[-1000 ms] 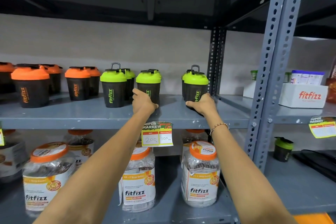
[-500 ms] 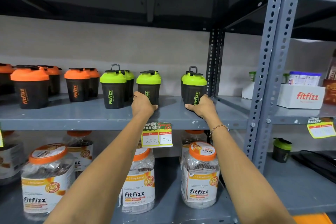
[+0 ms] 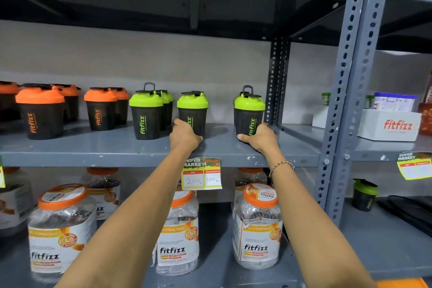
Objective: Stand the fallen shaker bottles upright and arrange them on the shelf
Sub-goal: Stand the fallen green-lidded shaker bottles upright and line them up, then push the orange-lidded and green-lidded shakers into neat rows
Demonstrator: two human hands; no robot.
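Black shaker bottles stand upright in a row on the grey shelf (image 3: 117, 147). Several at the left carry orange lids (image 3: 39, 110); those to the right have green lids. My left hand (image 3: 184, 135) grips the base of a green-lidded shaker (image 3: 192, 110) at the middle. My right hand (image 3: 259, 137) grips the base of the rightmost green-lidded shaker (image 3: 249, 112), which has a carry loop on top. Another green-lidded shaker (image 3: 146, 114) stands just left of my left hand. More shakers stand behind the front row, partly hidden.
A perforated grey upright (image 3: 346, 91) bounds the shelf at the right. Beyond it sit a white fitfizz box (image 3: 390, 126) and, lower down, a lone green-lidded shaker (image 3: 364, 194). Clear fitfizz jars (image 3: 257, 227) fill the shelf below. A price tag (image 3: 202, 174) hangs from the shelf edge.
Both hands stay on the same two green-lidded shakers. The right shaker has been shifted slightly back and right; the view has moved a little closer.
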